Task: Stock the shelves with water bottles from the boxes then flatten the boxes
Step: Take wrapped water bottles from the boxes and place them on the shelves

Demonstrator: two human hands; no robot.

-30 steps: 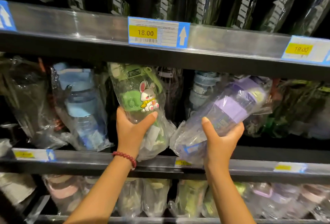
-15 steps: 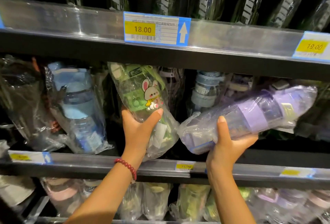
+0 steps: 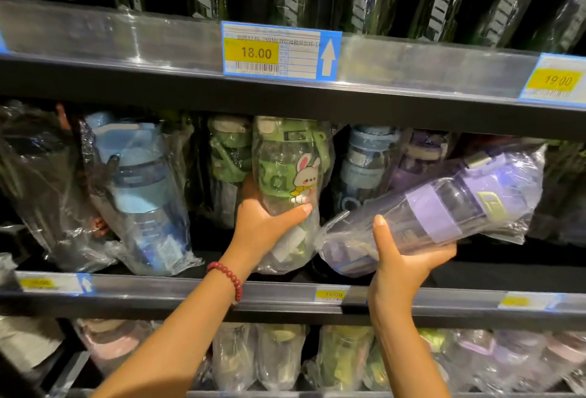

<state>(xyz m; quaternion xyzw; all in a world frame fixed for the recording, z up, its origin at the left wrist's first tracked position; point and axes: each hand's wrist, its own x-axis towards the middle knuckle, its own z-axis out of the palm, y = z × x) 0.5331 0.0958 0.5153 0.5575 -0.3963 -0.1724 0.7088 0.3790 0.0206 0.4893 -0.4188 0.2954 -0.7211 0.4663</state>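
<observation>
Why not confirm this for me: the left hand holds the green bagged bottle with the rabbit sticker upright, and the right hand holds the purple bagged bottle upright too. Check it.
Not quite. The head view shows the right hand holding the purple plastic-bagged bottle tilted nearly onto its side, cap toward the right, not upright. The rest stands: the left hand holds the green plastic-bagged bottle with the rabbit sticker upright.

One head-worn wide-angle view faces the middle shelf (image 3: 285, 294) close up, looking slightly upward.

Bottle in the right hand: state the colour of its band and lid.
Pale purple, on the bagged bottle in the right hand; head view shows it.
</observation>
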